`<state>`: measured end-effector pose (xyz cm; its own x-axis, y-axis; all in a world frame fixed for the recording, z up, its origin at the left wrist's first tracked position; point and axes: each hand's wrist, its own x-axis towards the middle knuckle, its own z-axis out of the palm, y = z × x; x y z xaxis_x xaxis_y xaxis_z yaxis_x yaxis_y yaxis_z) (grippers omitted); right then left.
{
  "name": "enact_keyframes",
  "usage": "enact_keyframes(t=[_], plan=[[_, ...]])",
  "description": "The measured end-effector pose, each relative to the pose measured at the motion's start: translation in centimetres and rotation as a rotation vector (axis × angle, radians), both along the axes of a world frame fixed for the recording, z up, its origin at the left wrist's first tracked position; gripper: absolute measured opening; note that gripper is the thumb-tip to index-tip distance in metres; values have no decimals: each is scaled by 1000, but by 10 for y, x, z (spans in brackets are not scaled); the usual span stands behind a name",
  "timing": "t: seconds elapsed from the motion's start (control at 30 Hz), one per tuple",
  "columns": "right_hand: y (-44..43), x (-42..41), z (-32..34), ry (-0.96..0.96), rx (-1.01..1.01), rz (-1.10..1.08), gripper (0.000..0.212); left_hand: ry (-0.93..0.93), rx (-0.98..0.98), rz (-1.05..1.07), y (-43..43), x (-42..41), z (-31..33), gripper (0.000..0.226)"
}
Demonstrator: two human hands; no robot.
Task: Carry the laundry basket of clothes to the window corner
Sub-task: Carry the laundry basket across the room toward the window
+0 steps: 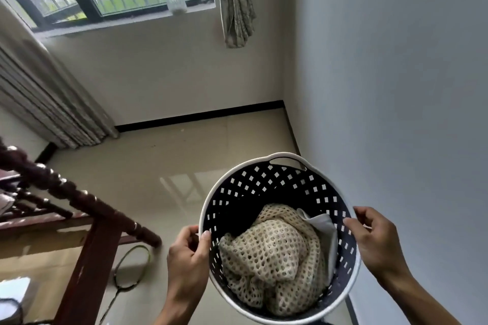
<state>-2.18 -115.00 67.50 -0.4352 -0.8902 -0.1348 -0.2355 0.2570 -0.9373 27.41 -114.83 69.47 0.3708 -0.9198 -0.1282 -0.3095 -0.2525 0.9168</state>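
Observation:
I hold a round laundry basket (253,182) with a white rim and dark perforated walls in front of me, off the floor. Inside lie a cream open-knit garment (274,256) and a pale grey cloth (326,229). My left hand (188,253) grips the basket's left rim, thumb over the edge. On the right rim my right hand (375,237) is clasped with fingers curled inside. The window corner (282,103), where the window wall meets the right wall, lies ahead above the basket.
A dark turned-wood bed frame (87,208) stands at the left. A badminton racket (129,269) lies on the tiled floor beside it. Long curtains (50,97) hang at left; a knotted curtain (236,5) hangs by the window. A jar (175,0) sits on the sill.

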Motion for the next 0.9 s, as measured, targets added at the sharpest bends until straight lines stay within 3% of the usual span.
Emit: enact_keyframes(t=[0.4, 0.6, 0.9], plan=[[-273, 11, 8, 28, -8, 239, 14, 49, -28, 226, -215, 7, 1, 13], [-416, 32, -2, 45, 15, 218, 10, 42, -5, 211, -366, 30, -13, 12], [-607, 59, 29, 16, -40, 171, 13, 24, -49, 118, -577, 65, 15, 11]])
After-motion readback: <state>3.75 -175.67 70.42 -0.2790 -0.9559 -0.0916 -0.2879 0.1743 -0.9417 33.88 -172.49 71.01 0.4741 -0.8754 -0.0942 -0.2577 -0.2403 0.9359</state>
